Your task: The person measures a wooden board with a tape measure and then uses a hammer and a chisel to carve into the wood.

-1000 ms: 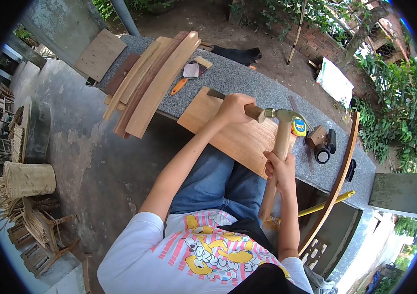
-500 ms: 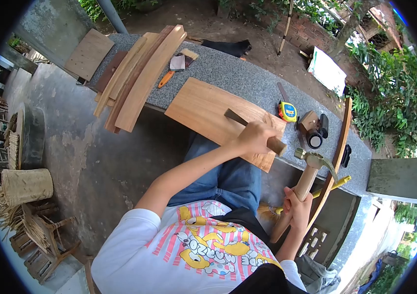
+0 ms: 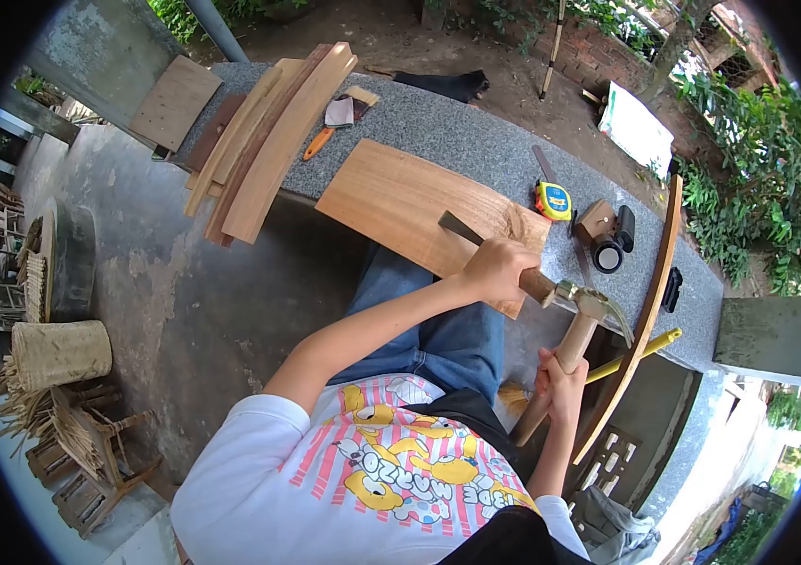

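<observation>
My left hand [image 3: 499, 270] is closed around the wooden handle of a chisel [image 3: 460, 227]. The chisel's flat metal blade slants down onto a wooden board [image 3: 400, 193] that lies across the near edge of the stone bench, over my lap. In my right hand [image 3: 562, 384] is a claw hammer [image 3: 577, 339], gripped around its wooden handle. The hammer's face is right at the butt of the chisel handle and looks to be touching it. Light wood marks or shavings show on the board near its right end.
On the granite bench [image 3: 438, 118] lie stacked wooden strips [image 3: 292, 141], a brush [image 3: 334, 122] with an orange handle, a yellow tape measure [image 3: 552, 201] and a wooden block [image 3: 596, 221] beside black cylindrical objects. A long curved wood strip [image 3: 650, 311] leans at the right. A dark animal [image 3: 443, 85] lies beyond.
The hammer head has moved left, closing the gap to the end of the chisel handle. My left hand and the chisel have shifted slightly right.
</observation>
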A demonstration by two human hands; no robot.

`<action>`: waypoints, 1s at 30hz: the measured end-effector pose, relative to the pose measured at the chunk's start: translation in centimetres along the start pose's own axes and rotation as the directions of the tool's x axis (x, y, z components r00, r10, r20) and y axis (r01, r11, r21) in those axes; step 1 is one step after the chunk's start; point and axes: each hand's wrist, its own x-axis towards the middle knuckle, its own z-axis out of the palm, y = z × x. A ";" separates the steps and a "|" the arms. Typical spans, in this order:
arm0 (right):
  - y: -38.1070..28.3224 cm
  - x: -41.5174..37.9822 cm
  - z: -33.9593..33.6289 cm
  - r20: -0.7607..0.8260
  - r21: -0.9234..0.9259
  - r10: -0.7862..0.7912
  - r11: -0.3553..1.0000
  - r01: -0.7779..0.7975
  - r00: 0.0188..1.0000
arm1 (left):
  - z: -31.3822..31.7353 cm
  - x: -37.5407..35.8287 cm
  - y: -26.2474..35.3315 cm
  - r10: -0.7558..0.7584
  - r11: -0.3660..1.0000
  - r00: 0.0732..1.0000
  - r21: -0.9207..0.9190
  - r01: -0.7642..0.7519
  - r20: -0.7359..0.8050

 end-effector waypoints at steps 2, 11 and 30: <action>-1.0 0.2 -0.4 -0.006 -0.030 -0.021 0.999 0.021 1.000 | -0.9 -0.3 -0.7 0.015 1.000 0.997 -0.004 -0.015 -0.075; -0.9 0.6 1.8 -0.008 -0.190 -0.054 0.980 0.051 0.999 | -2.0 0.9 -1.5 -0.049 0.995 0.997 0.082 0.054 -0.061; -4.9 0.6 5.2 0.081 0.020 -0.127 0.992 0.126 0.989 | -9.1 -2.2 -6.6 -0.043 0.986 0.989 0.151 0.064 -0.140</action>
